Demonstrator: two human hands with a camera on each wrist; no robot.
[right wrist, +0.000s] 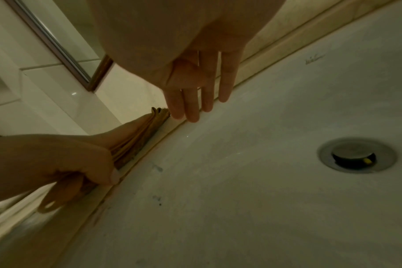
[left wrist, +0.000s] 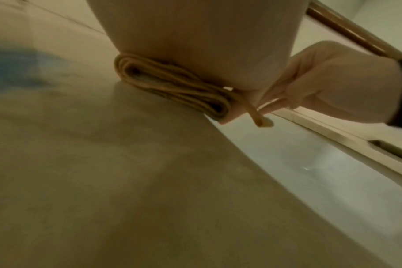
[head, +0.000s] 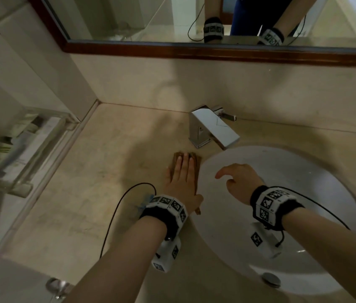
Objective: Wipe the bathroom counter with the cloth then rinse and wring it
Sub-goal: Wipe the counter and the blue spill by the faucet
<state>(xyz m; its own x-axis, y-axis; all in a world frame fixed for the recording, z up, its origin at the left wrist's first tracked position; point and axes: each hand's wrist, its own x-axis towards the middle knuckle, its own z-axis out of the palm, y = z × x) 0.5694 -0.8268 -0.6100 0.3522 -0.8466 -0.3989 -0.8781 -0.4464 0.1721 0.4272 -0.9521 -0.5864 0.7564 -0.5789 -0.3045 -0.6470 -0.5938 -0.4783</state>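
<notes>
1. Folded into several layers, the brown cloth lies flat on the beige counter, just left of the basin's edge and in front of the tap.
2. Pressing down on it is the left hand: palm flat, fingers straight and together, pointing toward the back wall. The cloth shows beyond the fingertips and along the hand's right side, and a small loop of it pokes out near the wrist.
3. From the left wrist view, the cloth's stacked folds sit squeezed between the palm and the counter, at the lip where the counter meets the basin.
4. From the right wrist view, the left hand's thumb lies against the cloth's edge along the basin rim.
5. Beside it, the right hand hangs over the white basin holding nothing, its fingers loosely spread and slightly bent, tips near the cloth's far corner; whether they touch it cannot be told.
6. Behind the cloth stands a chrome tap, its spout reaching over the basin.
7. Lower in the basin sits a metal drain plug.
8. Along the back wall runs a wood-framed mirror, and a clear tray is on the left.
</notes>
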